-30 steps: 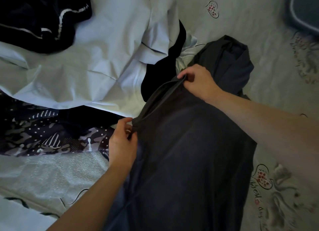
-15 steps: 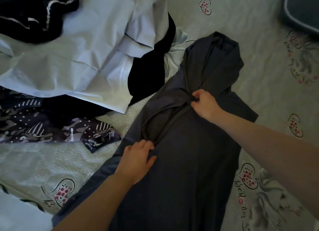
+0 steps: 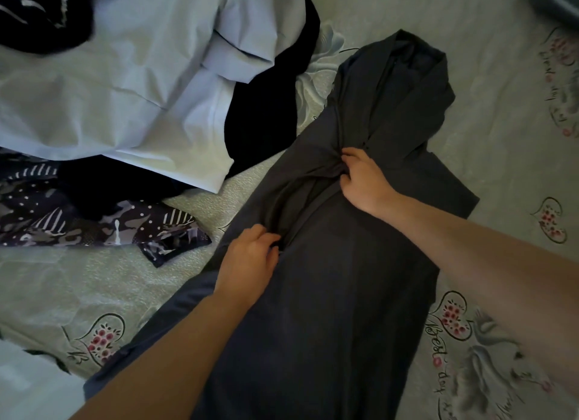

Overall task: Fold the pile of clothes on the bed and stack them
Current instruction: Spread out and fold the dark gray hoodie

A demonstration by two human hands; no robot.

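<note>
Two bare hands work on a long dark grey jersey garment (image 3: 329, 294) spread lengthwise down the pale green printed bedsheet (image 3: 488, 137), its near end running off the bottom of the view. The left hand (image 3: 247, 259) lies on the garment's left part, fingers curled and pinching a fold of the grey cloth at their tips. Just beyond and to the right, the right hand (image 3: 365, 178) grips a bunched gather of the same cloth, fingers closed round it; a slack band of fabric sags between the two grips. Past the right hand the garment's far end lies rumpled and doubled over on the sheet. To the left sits the pile: a dark patterned cloth with white dots and stripes (image 3: 94, 225), a black garment (image 3: 266, 106), and over them a crumpled pale blue shirt (image 3: 125, 84).
</note>
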